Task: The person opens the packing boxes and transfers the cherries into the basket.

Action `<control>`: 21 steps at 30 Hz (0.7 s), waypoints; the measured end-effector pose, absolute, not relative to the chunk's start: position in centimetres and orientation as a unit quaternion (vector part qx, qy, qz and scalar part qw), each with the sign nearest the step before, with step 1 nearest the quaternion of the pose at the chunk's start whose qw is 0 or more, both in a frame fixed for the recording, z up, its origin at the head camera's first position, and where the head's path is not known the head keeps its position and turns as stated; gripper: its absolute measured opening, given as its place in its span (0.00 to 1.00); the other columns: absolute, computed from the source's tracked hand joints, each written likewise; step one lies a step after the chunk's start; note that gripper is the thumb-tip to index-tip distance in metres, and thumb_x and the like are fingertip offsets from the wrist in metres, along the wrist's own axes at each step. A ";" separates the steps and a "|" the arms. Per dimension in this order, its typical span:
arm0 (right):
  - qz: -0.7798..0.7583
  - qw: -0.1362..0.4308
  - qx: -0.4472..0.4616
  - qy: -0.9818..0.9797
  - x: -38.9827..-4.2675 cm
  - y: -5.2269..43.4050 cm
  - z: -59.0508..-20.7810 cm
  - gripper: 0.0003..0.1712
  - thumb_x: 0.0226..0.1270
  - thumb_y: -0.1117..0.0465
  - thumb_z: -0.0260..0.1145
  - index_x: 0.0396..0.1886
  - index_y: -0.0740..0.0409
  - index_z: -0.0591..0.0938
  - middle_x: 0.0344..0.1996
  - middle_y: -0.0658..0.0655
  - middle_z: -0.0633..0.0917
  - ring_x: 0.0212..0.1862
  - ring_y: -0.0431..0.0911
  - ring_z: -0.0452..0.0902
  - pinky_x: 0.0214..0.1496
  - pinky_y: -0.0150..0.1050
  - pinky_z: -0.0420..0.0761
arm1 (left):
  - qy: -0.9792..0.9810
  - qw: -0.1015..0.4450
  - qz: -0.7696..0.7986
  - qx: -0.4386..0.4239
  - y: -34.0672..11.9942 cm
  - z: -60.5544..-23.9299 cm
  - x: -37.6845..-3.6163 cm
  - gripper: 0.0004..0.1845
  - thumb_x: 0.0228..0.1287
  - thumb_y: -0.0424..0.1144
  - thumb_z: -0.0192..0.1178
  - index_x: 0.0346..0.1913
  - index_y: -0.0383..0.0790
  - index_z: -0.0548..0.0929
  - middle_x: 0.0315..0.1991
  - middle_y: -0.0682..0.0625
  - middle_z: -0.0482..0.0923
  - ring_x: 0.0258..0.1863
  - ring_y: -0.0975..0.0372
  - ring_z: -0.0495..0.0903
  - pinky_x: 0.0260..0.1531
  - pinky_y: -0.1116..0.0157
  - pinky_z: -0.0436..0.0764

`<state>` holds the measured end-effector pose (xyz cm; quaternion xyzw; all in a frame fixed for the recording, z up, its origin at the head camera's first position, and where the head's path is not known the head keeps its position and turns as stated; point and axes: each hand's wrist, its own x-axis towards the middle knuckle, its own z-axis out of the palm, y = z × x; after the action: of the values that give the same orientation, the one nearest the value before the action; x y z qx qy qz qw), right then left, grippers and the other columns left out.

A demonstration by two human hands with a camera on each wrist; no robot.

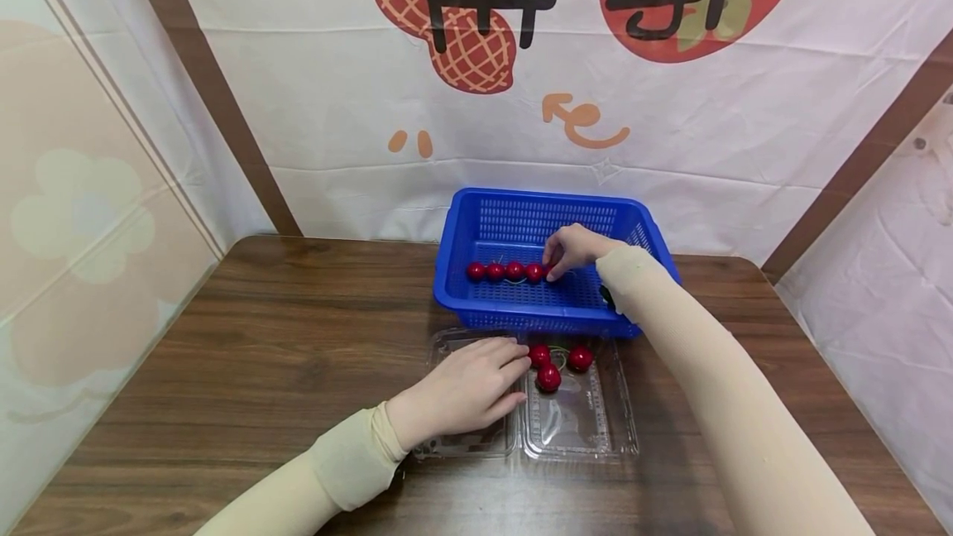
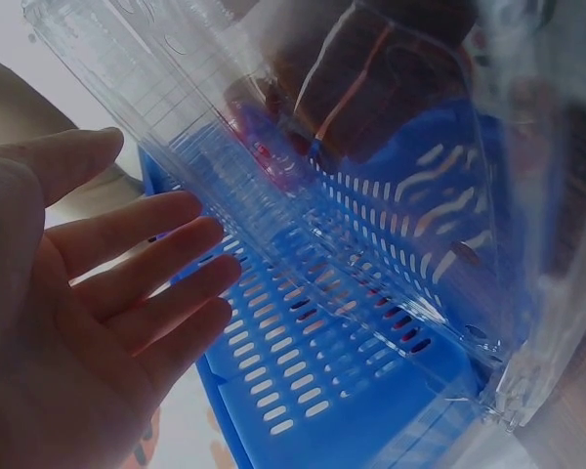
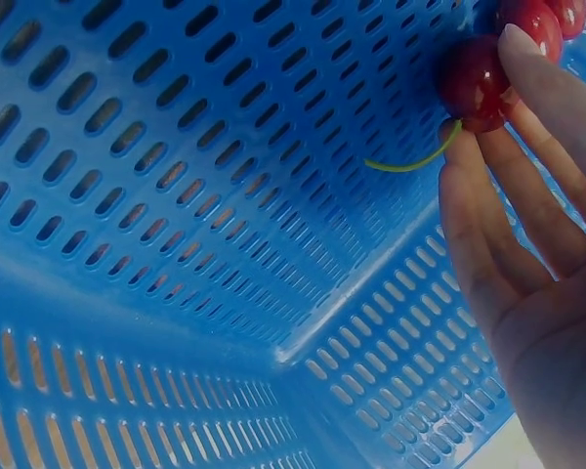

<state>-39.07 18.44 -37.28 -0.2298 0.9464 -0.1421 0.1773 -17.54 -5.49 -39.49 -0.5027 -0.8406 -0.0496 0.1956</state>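
My right hand [image 1: 572, 250] reaches into a blue plastic basket [image 1: 445, 275] and pinches a red cherry [image 3: 474, 86] with a green stem between thumb and fingers. This cherry sits at the right end of a row of several cherries [image 1: 495, 272] on the basket floor. Nearer to me, a clear plastic clamshell box [image 1: 573, 435] lies unfolded on the table. My left hand [image 1: 467, 387] is over its left half with fingers extended; whether it touches the plastic I cannot tell. Three cherries [image 1: 548, 377] lie in the right half, one close to my left fingertips.
The wooden table [image 1: 298, 354] extends on both sides of the basket and box. Behind it hangs a white printed cloth [image 1: 328, 106], close to the basket's back. The basket has raised slotted walls, and its front rim is just beyond the clamshell box.
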 end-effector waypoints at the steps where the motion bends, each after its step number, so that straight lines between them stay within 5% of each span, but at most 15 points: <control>1: -0.142 0.176 -0.230 0.946 -39.1 18.4 -37.3 0.16 0.51 0.56 0.76 0.38 0.57 0.85 0.37 0.54 0.88 0.40 0.44 0.83 0.49 0.41 0.82 | -0.841 0.195 -0.049 -0.503 -5.5 -39.5 -17.5 0.22 0.62 0.50 0.59 0.51 0.36 0.82 0.52 0.46 0.80 0.55 0.55 0.77 0.62 0.61 0.72; 13: -0.146 0.179 -0.220 0.948 -39.1 18.5 -37.4 0.16 0.52 0.53 0.75 0.39 0.55 0.85 0.38 0.54 0.87 0.41 0.44 0.82 0.51 0.42 0.82 | -0.842 0.194 -0.043 -0.501 -5.4 -39.4 -17.6 0.21 0.63 0.49 0.58 0.51 0.36 0.81 0.52 0.46 0.79 0.56 0.55 0.77 0.62 0.62 0.72; 21: -0.103 0.174 -0.205 0.958 -38.7 18.2 -36.7 0.20 0.64 0.43 0.62 0.42 0.53 0.84 0.36 0.52 0.86 0.39 0.44 0.80 0.49 0.43 0.81 | -0.844 0.191 -0.043 -0.499 -5.3 -39.5 -17.5 0.22 0.64 0.50 0.57 0.51 0.37 0.81 0.52 0.46 0.79 0.56 0.55 0.77 0.63 0.62 0.72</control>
<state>-38.67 18.24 -36.66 -0.2054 0.9576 -0.1028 0.1739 -17.52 -5.30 -39.48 -0.4994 -0.8440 -0.0428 0.1908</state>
